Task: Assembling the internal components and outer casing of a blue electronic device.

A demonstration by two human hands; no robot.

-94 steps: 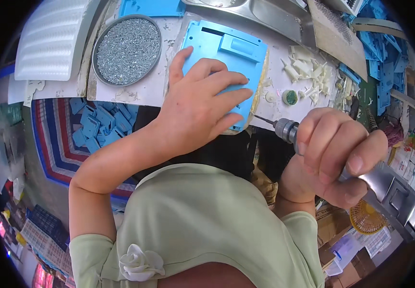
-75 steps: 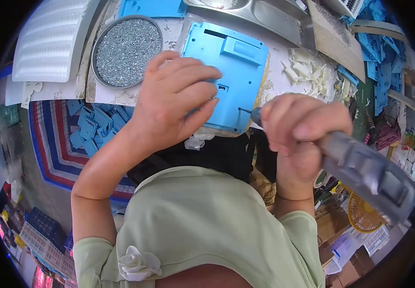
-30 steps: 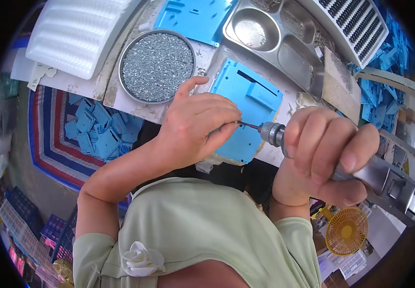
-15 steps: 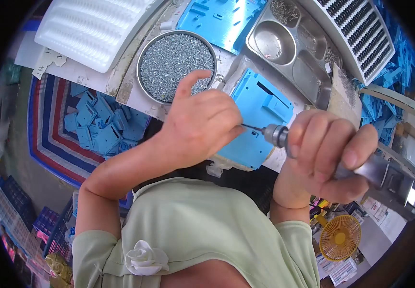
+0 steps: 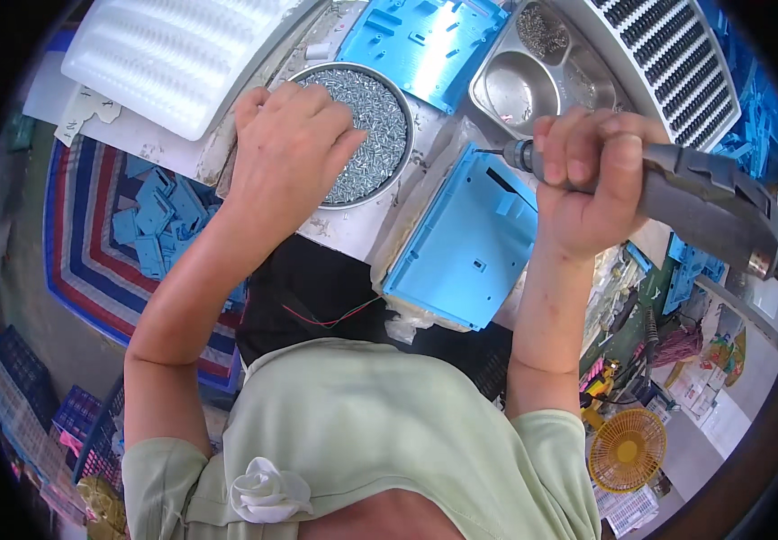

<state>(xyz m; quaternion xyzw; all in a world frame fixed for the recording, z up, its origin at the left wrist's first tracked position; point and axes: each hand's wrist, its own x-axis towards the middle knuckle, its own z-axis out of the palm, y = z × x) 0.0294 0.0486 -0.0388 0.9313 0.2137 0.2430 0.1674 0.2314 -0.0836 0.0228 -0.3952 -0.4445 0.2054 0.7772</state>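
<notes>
My right hand (image 5: pixel 601 171) grips a dark grey electric screwdriver (image 5: pixel 709 193), held nearly level. Its thin bit reaches the top corner of a blue plastic panel (image 5: pixel 461 234); whether the tip touches cannot be told. The panel has slots and small holes and rests on plastic wrap on the bench. My left hand (image 5: pixel 294 144) is over the left side of a round metal bowl (image 5: pixel 389 171) full of small silver screws. Its back faces up, the thumb stands apart from the bent fingers, and the fingertips are partly hidden. Nothing shows in it.
Another blue panel (image 5: pixel 420 45) lies behind. A metal compartment tray (image 5: pixel 520 90) holds small parts, beside a rack of black pieces (image 5: pixel 668 67). A white ribbed tray (image 5: pixel 168 58) is at the far left. Blue parts fill a striped-lined bin (image 5: pixel 83 243). A yellow fan (image 5: pixel 628 450) stands lower right.
My left hand has moved left from the panel to the screw bowl. My right hand has raised the screwdriver away from me, bringing the bit to the panel's top corner.
</notes>
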